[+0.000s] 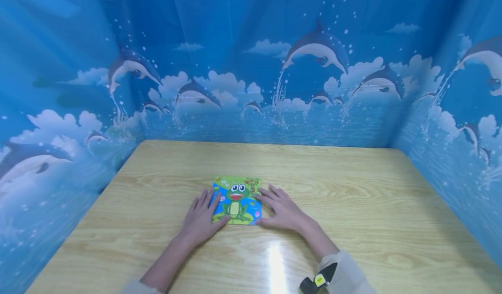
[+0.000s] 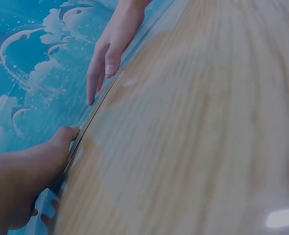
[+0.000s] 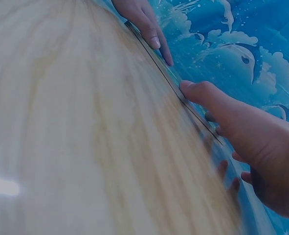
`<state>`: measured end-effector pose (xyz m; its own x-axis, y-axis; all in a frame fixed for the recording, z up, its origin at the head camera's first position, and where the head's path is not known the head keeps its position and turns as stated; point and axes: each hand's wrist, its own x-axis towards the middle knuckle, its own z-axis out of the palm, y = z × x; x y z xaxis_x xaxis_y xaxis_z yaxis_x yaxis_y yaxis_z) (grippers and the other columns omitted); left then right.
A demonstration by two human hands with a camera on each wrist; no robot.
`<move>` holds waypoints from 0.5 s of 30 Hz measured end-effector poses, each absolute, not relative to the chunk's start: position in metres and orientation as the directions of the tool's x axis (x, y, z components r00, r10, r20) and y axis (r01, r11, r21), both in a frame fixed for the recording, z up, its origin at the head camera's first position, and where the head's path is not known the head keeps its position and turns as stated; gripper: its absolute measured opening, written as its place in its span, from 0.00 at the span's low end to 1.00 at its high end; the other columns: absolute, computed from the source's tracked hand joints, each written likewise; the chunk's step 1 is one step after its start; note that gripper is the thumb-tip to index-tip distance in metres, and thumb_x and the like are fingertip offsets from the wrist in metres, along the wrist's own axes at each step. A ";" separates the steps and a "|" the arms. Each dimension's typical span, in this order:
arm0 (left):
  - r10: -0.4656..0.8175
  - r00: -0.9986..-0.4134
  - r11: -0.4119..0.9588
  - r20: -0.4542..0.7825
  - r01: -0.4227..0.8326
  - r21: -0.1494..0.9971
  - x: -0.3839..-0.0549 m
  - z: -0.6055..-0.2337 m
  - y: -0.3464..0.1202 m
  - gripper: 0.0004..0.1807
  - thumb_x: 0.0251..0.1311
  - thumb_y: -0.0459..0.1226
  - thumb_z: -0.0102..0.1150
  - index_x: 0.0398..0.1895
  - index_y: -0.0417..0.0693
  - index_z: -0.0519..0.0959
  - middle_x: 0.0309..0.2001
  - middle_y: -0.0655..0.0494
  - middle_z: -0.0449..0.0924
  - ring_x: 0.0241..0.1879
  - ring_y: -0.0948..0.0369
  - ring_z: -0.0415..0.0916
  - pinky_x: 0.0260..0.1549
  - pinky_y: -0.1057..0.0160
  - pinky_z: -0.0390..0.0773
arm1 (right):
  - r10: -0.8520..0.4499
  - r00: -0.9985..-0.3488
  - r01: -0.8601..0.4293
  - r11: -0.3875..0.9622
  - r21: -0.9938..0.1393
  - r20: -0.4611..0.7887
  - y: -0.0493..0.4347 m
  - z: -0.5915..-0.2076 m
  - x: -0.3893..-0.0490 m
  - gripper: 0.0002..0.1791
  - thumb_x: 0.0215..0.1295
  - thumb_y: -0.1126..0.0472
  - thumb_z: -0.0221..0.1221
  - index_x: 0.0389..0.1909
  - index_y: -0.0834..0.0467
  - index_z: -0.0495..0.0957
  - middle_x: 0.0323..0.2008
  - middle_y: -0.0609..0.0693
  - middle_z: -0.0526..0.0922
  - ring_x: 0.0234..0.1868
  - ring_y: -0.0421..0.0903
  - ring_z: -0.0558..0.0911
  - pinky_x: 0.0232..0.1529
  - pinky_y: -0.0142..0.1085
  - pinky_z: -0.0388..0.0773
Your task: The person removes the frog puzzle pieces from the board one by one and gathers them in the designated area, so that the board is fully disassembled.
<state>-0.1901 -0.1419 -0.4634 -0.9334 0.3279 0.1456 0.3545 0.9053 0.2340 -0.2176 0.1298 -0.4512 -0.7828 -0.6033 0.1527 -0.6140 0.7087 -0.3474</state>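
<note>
Sleeves [image 1: 349, 271] come nearest, with a dark strap [image 1: 329, 271] at the right one. Beyond, the left hand [image 1: 201, 219] and right hand [image 1: 285, 210] lie spread, fingers loosely extended, touching opposite sides of a square frog picture [image 1: 235, 207]. It lies flat on the table [image 1: 353, 198] between them, well in from every table edge. Beside the hands, wood stretches farther to the right than to the left; past the picture it runs to the back edge, where a dolphin-printed curtain [image 1: 243, 32] rises. Only the head view shows the frog; both wrist views catch the picture's thin side, thumbs at its near edge, and finger reflections in the glossy wood.
</note>
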 end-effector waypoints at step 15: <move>0.321 -0.938 0.910 0.131 0.344 0.231 -0.189 -0.464 -0.121 0.43 0.60 0.63 0.41 0.68 0.42 0.57 0.69 0.40 0.45 0.68 0.45 0.38 0.64 0.48 0.42 | -0.583 -0.801 -0.588 0.720 -0.367 0.138 0.149 -0.448 -0.210 0.42 0.53 0.31 0.54 0.66 0.49 0.62 0.68 0.48 0.57 0.68 0.57 0.48 0.64 0.55 0.43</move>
